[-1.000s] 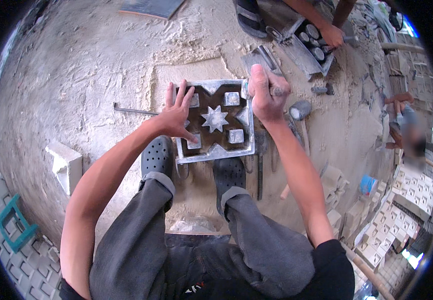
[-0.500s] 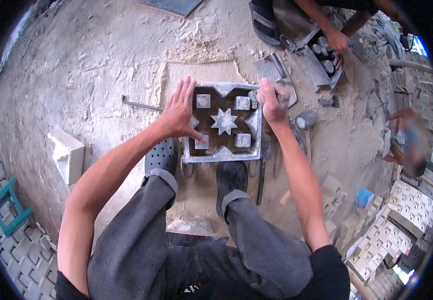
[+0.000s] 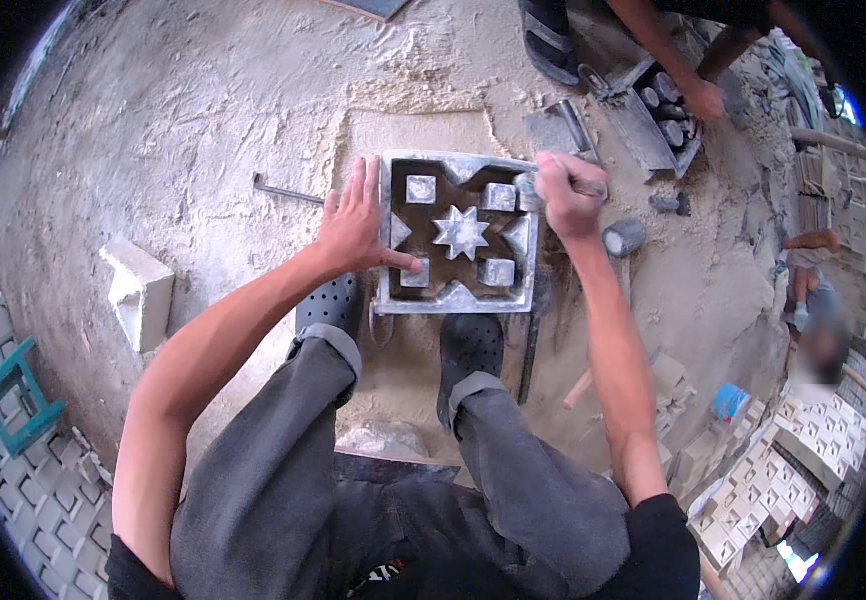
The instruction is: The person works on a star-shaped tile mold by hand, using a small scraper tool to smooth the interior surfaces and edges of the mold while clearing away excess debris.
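A square metal mould (image 3: 458,300) sits in front of me, above my shoes. An eight-pointed star block (image 3: 462,233) stands at its centre, with a square block in each corner. My left hand (image 3: 355,230) lies spread along the mould's left wall, its thumb on the lower-left block (image 3: 415,275). Closed in a fist at the upper right corner, my right hand (image 3: 568,200) grips a small brush (image 3: 528,190). The brush's pale head points into the mould, and its handle end sticks out right of the fist. Fingers partly hide it.
A hooked metal rod (image 3: 288,190) lies to the left, near a broken white block (image 3: 140,295). A trowel (image 3: 563,128) and a mallet (image 3: 624,237) lie to the right. At the upper right, a co-worker's hand (image 3: 703,100) reaches over another mould (image 3: 643,145). Patterned blocks (image 3: 758,500) stand lower right.
My right fist has shifted a little to the right along the mould's corner with the brush. The left hand keeps its place on the mould. The co-worker's hand has moved slightly.
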Motion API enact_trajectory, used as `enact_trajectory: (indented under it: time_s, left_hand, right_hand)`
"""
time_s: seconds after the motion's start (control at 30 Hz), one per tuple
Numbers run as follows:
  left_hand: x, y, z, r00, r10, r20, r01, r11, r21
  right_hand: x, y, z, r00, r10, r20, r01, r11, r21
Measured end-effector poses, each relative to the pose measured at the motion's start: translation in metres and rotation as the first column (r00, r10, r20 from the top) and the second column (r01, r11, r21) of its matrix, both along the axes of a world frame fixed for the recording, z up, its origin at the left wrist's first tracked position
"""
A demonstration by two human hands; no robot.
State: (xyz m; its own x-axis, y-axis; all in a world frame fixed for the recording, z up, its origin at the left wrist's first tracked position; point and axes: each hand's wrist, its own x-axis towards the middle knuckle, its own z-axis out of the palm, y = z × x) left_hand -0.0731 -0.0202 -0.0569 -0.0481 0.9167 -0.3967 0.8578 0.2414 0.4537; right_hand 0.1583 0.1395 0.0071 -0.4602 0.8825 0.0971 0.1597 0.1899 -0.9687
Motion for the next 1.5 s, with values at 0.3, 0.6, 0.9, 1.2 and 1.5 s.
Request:
enact_trajectory:
  time_s: [0.3,0.6,0.9,1.2,1.5]
  left_hand:
    - [0.003,0.007,0.005,0.999,-0.044,-0.025,0.043,0.998,-0.039]
    - [0.005,0.008,0.011,0.995,-0.096,-0.037,0.096,0.995,-0.017]
    - [-0.007,0.001,0.005,0.994,-0.082,-0.070,0.082,0.997,-0.007]
    - [-0.004,0.005,0.004,0.995,-0.088,-0.053,0.084,0.993,-0.080]
    - [-0.007,0.006,0.012,0.997,-0.074,-0.019,0.071,0.991,-0.114]
  right_hand:
    - [0.013,0.019,-0.037,0.999,0.010,0.042,-0.014,0.997,0.082]
    - [0.013,0.003,-0.035,1.000,0.001,0.010,-0.003,0.973,0.232]
    - [-0.014,-0.001,0.048,0.954,-0.121,-0.276,0.081,0.985,-0.154]
    - [-0.045,-0.030,0.012,0.963,-0.189,-0.194,0.198,0.980,0.024]
    - [-0.041,-0.019,-0.024,0.918,-0.160,-0.362,0.042,0.949,-0.312]
